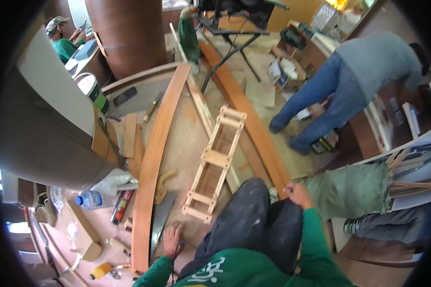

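Observation:
My left hand [173,237] lies with its fingers stretched out on the work surface, beside the blade of a handsaw [163,217] with a wooden handle. My right hand [300,195] is closed by my knee, its fingertips at the near end of a long reddish-brown board [246,115]; what they pinch, if anything, is too small to make out. Between the hands, in front of my legs, rests a ladder-like frame [216,158] of pale wood. A second long, slightly curved board [158,138] runs along the left, past the saw.
On the left lie a water bottle [89,200], a dark tube [122,206], a chisel [153,106] and a phone [125,96]. A large brown column [57,124] stands there. One person [349,86] bends over at the right; another [64,45] sits far left. A green sack [349,191] is to my right.

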Demonstrator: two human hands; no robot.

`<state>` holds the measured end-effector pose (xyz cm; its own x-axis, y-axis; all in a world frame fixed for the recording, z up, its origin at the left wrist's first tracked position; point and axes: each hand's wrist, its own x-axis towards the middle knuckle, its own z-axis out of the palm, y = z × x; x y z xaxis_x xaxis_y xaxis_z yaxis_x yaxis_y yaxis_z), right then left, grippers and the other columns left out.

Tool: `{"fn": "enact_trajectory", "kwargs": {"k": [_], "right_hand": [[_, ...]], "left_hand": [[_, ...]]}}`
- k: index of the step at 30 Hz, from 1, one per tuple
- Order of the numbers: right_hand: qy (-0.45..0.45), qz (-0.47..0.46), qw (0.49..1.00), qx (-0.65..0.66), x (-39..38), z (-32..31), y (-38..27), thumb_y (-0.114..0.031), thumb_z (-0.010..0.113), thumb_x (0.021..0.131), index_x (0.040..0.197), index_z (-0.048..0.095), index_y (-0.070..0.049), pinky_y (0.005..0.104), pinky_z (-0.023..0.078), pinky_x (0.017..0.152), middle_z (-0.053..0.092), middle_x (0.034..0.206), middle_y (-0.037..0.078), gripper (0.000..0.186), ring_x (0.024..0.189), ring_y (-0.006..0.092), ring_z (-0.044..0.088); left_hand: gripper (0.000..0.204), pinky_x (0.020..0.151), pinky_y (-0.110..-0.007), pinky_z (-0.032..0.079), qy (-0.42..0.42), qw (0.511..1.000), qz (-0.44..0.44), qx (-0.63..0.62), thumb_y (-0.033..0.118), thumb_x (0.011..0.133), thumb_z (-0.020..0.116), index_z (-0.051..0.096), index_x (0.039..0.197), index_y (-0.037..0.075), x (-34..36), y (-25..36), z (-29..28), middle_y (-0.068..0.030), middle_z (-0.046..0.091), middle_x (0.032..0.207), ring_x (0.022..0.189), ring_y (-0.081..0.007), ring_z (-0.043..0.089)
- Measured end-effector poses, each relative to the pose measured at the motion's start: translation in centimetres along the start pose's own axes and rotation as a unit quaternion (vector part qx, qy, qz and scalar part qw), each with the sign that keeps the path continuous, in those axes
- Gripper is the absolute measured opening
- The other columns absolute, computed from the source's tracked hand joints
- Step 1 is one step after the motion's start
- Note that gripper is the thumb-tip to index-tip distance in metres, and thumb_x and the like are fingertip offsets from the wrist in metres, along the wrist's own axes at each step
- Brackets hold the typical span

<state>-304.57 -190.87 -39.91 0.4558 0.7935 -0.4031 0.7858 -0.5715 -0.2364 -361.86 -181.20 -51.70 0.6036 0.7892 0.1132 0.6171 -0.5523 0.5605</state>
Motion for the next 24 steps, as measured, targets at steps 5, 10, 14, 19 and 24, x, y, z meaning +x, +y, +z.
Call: {"fn": "enact_trajectory", "kwargs": {"k": [5,10,14,19,24], "right_hand": [[0.066,-0.150,0.914,0.371,5.8,-3.0,-6.5,-0.030,0.067,0.104,0.109,0.068,-0.002,0.0337,0.052,0.084,0.069,0.094,0.004,0.028,0.092,0.0126,0.063],[0.215,-0.279,0.899,0.260,14.6,-8.4,-18.8,-0.040,0.078,0.097,0.139,0.058,0.000,0.0405,0.049,0.106,0.069,0.128,0.017,0.061,0.125,0.0274,0.064],[0.120,-0.282,0.913,0.271,20.2,-8.7,-22.3,-0.041,0.085,0.088,0.138,0.058,0.000,0.0424,0.050,0.105,0.066,0.131,0.021,0.070,0.123,0.0322,0.064],[0.089,-0.242,0.908,0.330,21.3,-6.0,-21.2,-0.047,0.090,0.080,0.140,0.057,0.000,0.0455,0.052,0.102,0.066,0.133,0.025,0.083,0.122,0.0382,0.065],[0.105,-0.332,0.881,0.322,22.0,-6.0,-18.1,-0.047,0.083,0.089,0.139,0.059,-0.003,0.0434,0.050,0.105,0.067,0.131,0.019,0.071,0.122,0.0319,0.064]], "left_hand": [[0.054,0.114,-0.051,0.038,-0.045,0.999,-0.023,0.011,0.012,0.089,0.056,0.057,0.143,0.009,-0.8,-0.2,0.0,-0.0133,0.059,0.141,0.139,-0.0356,0.051],[0.042,0.110,-0.047,0.042,-0.010,0.995,-0.047,0.088,0.016,0.097,0.066,0.060,0.138,0.011,-0.4,1.5,-0.1,-0.0112,0.062,0.137,0.136,-0.0323,0.055],[0.042,0.107,-0.047,0.044,-0.016,0.990,-0.081,0.115,0.013,0.095,0.070,0.060,0.136,0.011,1.5,3.9,-1.6,-0.0117,0.064,0.134,0.130,-0.0334,0.059],[0.045,0.106,-0.050,0.044,-0.029,0.989,-0.132,0.054,0.013,0.094,0.071,0.059,0.137,0.011,1.8,5.4,-2.9,-0.0146,0.065,0.133,0.123,-0.0366,0.061],[0.040,0.095,-0.051,0.052,-0.029,0.985,-0.162,0.055,0.003,0.097,0.064,0.057,0.137,0.002,-0.3,3.1,-4.1,-0.0247,0.063,0.127,0.114,-0.0455,0.061]]}}
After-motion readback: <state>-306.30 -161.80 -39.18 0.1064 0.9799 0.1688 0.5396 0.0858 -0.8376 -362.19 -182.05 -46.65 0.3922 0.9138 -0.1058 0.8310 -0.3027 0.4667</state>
